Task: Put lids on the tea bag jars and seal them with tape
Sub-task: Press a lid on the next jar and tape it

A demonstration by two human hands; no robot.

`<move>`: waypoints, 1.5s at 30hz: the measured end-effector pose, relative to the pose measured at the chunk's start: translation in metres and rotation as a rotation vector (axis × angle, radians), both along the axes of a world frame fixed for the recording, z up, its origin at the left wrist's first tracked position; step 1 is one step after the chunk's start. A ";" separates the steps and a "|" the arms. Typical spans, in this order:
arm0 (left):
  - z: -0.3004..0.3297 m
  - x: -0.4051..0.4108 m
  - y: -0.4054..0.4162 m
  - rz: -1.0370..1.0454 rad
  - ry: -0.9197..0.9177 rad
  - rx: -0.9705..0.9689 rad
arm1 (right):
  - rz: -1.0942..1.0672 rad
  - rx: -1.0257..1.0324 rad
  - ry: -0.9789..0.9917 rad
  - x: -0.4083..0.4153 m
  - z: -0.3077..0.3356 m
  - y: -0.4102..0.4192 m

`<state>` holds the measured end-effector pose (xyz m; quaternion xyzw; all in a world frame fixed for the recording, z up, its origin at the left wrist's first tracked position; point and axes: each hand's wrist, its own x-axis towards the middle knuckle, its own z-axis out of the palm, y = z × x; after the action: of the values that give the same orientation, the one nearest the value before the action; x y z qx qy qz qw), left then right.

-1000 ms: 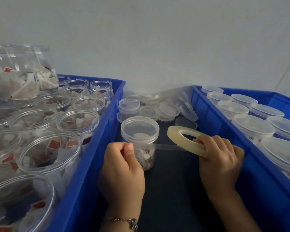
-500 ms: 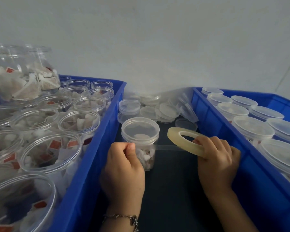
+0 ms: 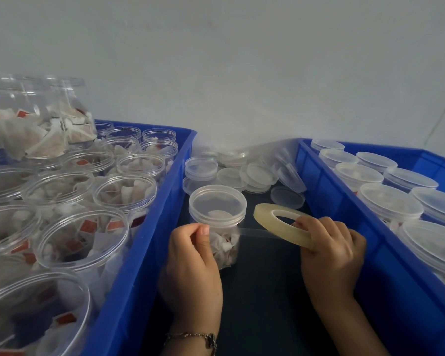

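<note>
I am watching both hands working in a dark desk (image 3: 262, 291) channel walled by blue plastic crates (image 3: 149, 253) either side. The left hand (image 3: 193, 263) is pinching the tape end against the lidded clear plastic jar of tea bags (image 3: 217, 219) just ahead of it. The right hand (image 3: 330, 249) is clamping the pale tape roll (image 3: 280, 223), a strip stretching taut between them.

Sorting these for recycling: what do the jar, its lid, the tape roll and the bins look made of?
Jar: clear glossy plastic, probably; tea bags show through.
Lid: cloudy translucent plastic, ribbed edge.
Tape roll: yellowish see-through film; the pulled strip looks nearly clear.
Bins: opaque blue moulded plastic, smooth with a slight sheen.
</note>
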<state>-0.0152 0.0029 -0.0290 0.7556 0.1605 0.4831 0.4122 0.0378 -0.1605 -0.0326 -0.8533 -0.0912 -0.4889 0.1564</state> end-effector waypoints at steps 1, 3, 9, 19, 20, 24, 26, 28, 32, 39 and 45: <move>0.000 0.000 0.000 -0.007 -0.003 -0.004 | -0.002 -0.002 0.001 0.000 0.000 0.001; 0.001 0.000 0.001 -0.028 -0.003 -0.002 | 0.007 -0.008 0.000 -0.001 0.000 0.003; -0.003 0.003 0.003 -0.039 0.004 -0.170 | 0.000 0.018 0.020 -0.001 0.000 0.003; -0.011 0.018 0.010 -0.111 0.017 -0.479 | 0.004 0.016 0.023 -0.003 -0.001 0.004; -0.010 0.019 0.010 -0.111 0.024 -0.488 | 0.003 0.018 0.024 -0.003 -0.001 0.004; -0.010 0.020 0.008 -0.097 -0.012 -0.502 | -0.005 0.019 0.036 -0.002 -0.001 0.005; -0.009 0.018 0.005 -0.115 -0.036 -0.438 | -0.007 0.020 0.038 -0.003 -0.001 0.004; -0.010 0.015 0.003 -0.160 -0.050 -0.346 | -0.004 0.023 0.041 -0.003 -0.001 0.004; -0.010 0.015 0.002 -0.402 0.031 -0.332 | -0.003 0.018 0.043 -0.003 0.000 0.005; -0.024 0.028 0.011 -0.440 0.172 -0.294 | -0.016 0.019 0.007 -0.004 0.002 0.002; -0.010 0.011 0.006 -0.341 0.160 -0.294 | -0.065 0.011 -0.081 -0.002 0.021 -0.008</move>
<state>-0.0046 0.0086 -0.0389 0.7395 0.1314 0.3168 0.5792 0.0358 -0.1682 -0.0118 -0.8346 -0.0670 -0.5283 0.1412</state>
